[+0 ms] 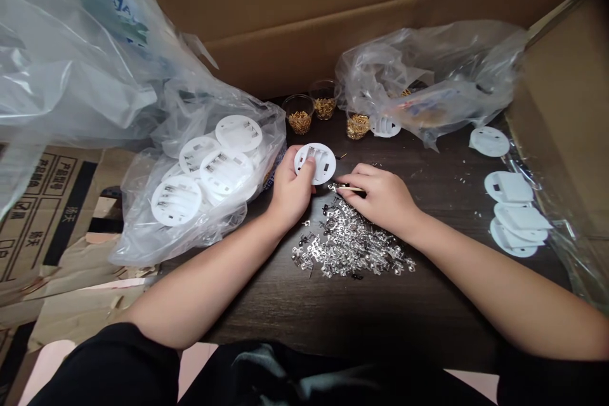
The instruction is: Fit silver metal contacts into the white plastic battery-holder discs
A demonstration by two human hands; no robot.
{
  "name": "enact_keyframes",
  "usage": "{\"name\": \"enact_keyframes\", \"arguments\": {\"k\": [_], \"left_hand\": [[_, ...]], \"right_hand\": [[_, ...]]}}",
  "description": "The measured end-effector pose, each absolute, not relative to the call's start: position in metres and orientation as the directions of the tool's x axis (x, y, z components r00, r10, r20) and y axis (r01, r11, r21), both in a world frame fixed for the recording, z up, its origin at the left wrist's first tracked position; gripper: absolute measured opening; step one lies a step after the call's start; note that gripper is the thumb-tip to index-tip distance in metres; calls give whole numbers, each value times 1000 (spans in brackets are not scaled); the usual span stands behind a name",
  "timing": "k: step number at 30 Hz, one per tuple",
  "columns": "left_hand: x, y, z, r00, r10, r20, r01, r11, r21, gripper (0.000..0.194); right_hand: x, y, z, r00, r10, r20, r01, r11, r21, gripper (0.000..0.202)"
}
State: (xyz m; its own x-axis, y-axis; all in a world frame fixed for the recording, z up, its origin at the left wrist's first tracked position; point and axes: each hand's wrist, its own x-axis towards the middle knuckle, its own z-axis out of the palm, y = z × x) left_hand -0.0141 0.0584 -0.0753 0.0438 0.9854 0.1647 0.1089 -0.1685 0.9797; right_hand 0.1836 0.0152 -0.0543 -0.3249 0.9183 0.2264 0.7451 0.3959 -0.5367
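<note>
At 11 o'clock from the clips, my left hand clamps the disc, judged light, stiff, slick, best held by its rim; my right hand pinches the tool.

The dark wood-grain bench carries a loose heap of small silvery metal contacts at its middle. Behind stand three clear plastic cups of gold pins, one with a white disc just beside it. Overlapping white round housings lie at the right, a lone white housing beyond them.
</note>
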Motion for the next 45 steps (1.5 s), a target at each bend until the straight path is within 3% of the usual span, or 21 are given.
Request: {"name": "enact_keyframes", "arguments": {"k": [12,17,22,27,36,45], "left_hand": [[-14,58,-70,56,992,116,113,-122,986,14],[-13,55,-65,55,998,32,85,-37,996,18],[-16,53,-60,122,982,147,99,-160,982,36],[-15,48,-56,237,962,133,62,-152,986,28],[-13,43,-50,440,885,149,-12,-161,987,39],[-14,43,-54,555,817,156,-126,-103,987,82]], "right_hand": [[179,12,-54,-363,910,198,785,414,-462,20],[181,12,-61,-299,874,383,695,474,-540,17],[181,8,-56,-203,781,591,569,585,-578,13],[184,7,-48,-82,716,693,466,643,-608,17],[191,9,-51,-103,739,666,448,632,-632,15],[198,12,-54,-54,797,602,398,570,-719,14]]}}
